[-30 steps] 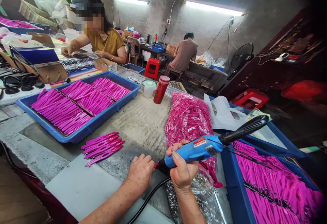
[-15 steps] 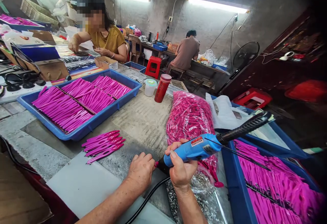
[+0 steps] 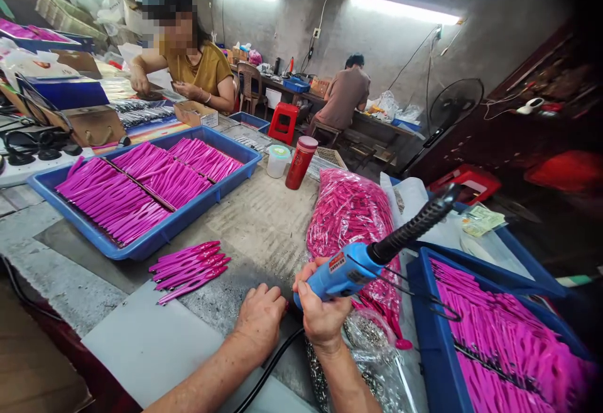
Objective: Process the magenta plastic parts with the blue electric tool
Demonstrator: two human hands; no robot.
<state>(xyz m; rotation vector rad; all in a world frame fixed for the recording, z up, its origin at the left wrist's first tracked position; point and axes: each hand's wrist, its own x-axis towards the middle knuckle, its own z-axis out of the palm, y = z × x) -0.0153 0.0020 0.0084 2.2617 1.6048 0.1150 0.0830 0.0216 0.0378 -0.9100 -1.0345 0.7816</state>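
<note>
My right hand (image 3: 325,316) is wrapped round a blue electric screwdriver (image 3: 342,268), which slants with its black cable end up to the right. Its front end points down toward my left hand (image 3: 259,316). That hand is closed on the table, with a bit of a pink piece (image 3: 286,305) showing at its fingertips; the rest is hidden. To the left lies a small pile of slim pink pieces (image 3: 191,270) with dark tips. A clear bag of small metal parts (image 3: 372,331) sits beside my right wrist, in front of a bag of pink parts (image 3: 348,212).
Blue trays of pink pieces stand at left (image 3: 141,253) and right (image 3: 424,312). A red flask (image 3: 300,165) and a lidded plastic cup (image 3: 277,162) stand farther back. A white board (image 3: 151,344) lies near me. Two other people sit beyond.
The electric screwdriver has tilted steeper, its cable end swinging left and up. My right hand has shifted slightly left with it. My left hand stays almost in place.
</note>
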